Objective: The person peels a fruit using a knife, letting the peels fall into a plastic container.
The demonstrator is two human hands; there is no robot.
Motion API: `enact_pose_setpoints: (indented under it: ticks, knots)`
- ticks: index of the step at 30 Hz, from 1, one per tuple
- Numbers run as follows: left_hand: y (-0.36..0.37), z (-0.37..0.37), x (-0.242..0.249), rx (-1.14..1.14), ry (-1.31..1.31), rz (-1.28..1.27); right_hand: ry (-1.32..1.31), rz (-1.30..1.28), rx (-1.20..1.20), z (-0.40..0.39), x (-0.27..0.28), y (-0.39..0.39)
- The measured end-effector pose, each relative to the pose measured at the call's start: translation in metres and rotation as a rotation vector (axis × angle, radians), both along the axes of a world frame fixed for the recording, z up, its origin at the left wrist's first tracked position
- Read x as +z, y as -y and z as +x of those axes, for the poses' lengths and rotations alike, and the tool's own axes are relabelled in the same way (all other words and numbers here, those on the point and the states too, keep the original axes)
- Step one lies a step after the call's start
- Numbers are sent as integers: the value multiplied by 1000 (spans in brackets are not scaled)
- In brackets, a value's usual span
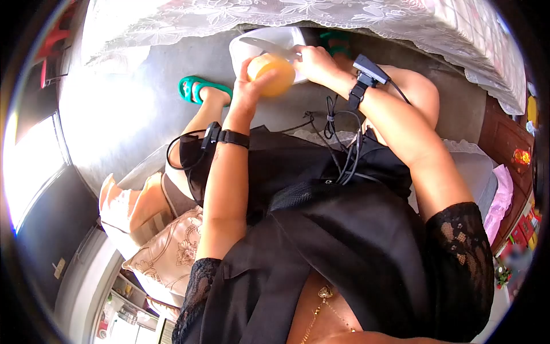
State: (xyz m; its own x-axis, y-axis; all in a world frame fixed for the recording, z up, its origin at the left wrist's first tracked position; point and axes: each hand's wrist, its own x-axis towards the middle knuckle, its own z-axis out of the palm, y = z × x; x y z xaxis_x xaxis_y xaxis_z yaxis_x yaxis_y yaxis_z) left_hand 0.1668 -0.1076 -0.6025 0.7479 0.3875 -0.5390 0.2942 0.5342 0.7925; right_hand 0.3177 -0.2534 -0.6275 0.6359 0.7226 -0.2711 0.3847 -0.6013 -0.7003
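In the head view, my left hand is wrapped round a yellow-orange round fruit, blurred by motion. My right hand grips a knife; its broad blade points left and lies along the far side of the fruit. Below both hands a white bin stands on the floor, partly covered by the hands, fruit and blade. Most of the knife's handle is hidden in my right fingers.
A table with a white lace cloth runs along the far side. Black cables hang over my lap from the wrist devices. A green slipper is on my left foot. A patterned cushion lies at my left.
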Motion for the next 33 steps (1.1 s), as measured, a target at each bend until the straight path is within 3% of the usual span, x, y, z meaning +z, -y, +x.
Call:
enact_pose_setpoints:
  ticks: [4,10,16,19,21,33]
  knots:
    - [-9,-2,-17,163,92,-114,-36,102,6,1,7,-6]
    - [-14,-2,-16,87,73,-470,44,162,11,-6,26,-7]
    - [-9,2,-4,123,-12,-484,200,238,127,-5,39,-6]
    - [-20,0,-20,178,35,-572,293,292,241,-9,54,2]
    - [-20,-1,-23,208,-10,-502,354,324,280,-12,54,5]
    - [-19,1,-24,149,-21,-495,396,353,273,-13,54,2]
